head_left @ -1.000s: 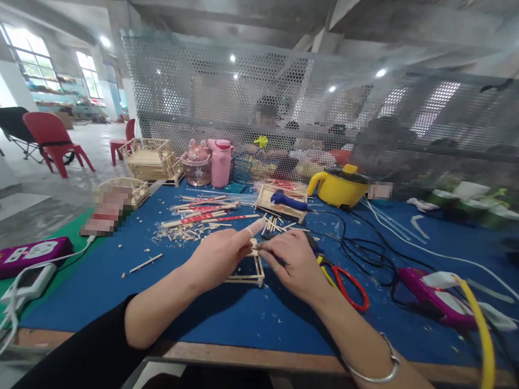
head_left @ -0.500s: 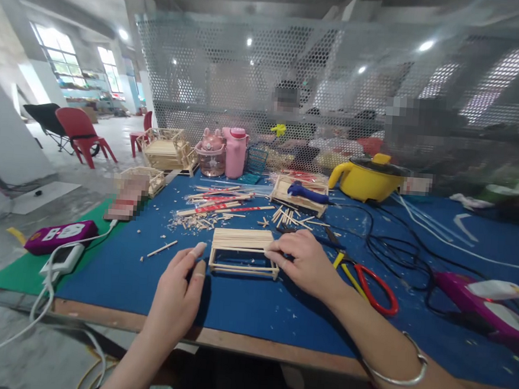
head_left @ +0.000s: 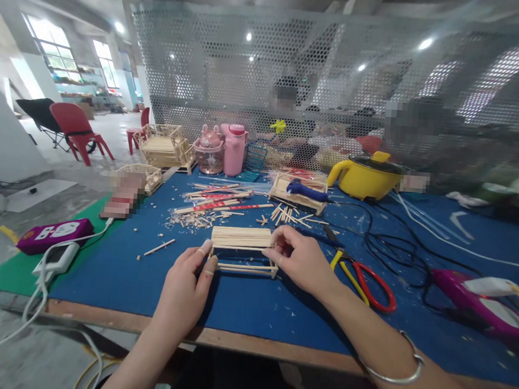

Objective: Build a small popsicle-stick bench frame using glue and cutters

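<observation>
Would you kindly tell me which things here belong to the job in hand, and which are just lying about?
Likely the job's: stick frame, between left hand and right hand; short sticks; blue-handled tool.

Likely just lying about: phone; pink bottle; yellow pot.

"What colour would you call that stick frame (head_left: 241, 236)?"

"Pale straw, ruled with fine lines along the top. The bench (head_left: 251, 309) is deep blue, flecked whitish, and the mat (head_left: 9, 270) is bright green."

"That pot (head_left: 367, 181) shouts from here. Yellow all over?"

"Yellow body, blackish lid (head_left: 372, 163). The flask (head_left: 234, 154) is pink, the glue gun (head_left: 306, 190) strong blue."

"And those tool handles (head_left: 355, 283)?"

"Yellow and red. The printed strip (head_left: 250, 207) is red with pale marks."

"What about the oblong box (head_left: 56, 235)?"

"Purple with white patches. Behind, a red chair (head_left: 71, 123), and a grey screen (head_left: 224, 67) patterned with rows of dots."
</observation>
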`<state>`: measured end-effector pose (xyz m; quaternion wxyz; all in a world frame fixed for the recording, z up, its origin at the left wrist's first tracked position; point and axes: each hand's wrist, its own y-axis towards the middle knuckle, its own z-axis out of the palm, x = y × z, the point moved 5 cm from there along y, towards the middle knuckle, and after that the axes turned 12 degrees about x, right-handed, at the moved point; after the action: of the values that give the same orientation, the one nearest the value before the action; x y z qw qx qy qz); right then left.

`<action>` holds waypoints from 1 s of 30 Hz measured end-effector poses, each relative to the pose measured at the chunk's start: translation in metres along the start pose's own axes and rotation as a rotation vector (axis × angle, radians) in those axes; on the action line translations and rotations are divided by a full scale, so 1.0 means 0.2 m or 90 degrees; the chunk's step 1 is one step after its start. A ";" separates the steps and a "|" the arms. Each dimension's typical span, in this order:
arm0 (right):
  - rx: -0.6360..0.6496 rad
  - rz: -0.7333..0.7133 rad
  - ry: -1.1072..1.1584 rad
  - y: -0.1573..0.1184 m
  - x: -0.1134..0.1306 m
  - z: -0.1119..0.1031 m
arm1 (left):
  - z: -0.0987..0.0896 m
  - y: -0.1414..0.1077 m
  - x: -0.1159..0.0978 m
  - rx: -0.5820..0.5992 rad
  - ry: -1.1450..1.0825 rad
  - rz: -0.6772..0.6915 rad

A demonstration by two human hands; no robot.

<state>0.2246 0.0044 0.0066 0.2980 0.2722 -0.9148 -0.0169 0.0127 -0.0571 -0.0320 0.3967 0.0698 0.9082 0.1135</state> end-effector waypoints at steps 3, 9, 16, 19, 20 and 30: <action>-0.006 0.051 0.062 0.01 -0.02 0.02 | 0.00 0.00 0.00 0.002 0.001 -0.002; 0.002 0.065 0.156 0.02 -0.06 0.03 | 0.01 0.00 0.01 0.009 0.000 -0.015; -0.065 0.085 0.232 0.00 -0.11 -0.08 | 0.00 0.00 0.01 0.014 0.006 -0.024; -0.060 0.075 0.193 -0.01 -0.09 -0.10 | 0.00 0.00 0.02 0.011 0.003 -0.032; -0.050 0.072 0.186 -0.01 -0.08 -0.09 | 0.00 -0.01 0.02 0.008 -0.005 -0.040; 0.015 0.112 0.133 0.00 -0.09 -0.03 | 0.00 -0.03 0.02 -0.025 -0.074 -0.069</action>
<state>0.2408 0.0139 0.0026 0.3889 0.1943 -0.8993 0.0482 0.0087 -0.0620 -0.0364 0.4555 0.0196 0.8838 0.1053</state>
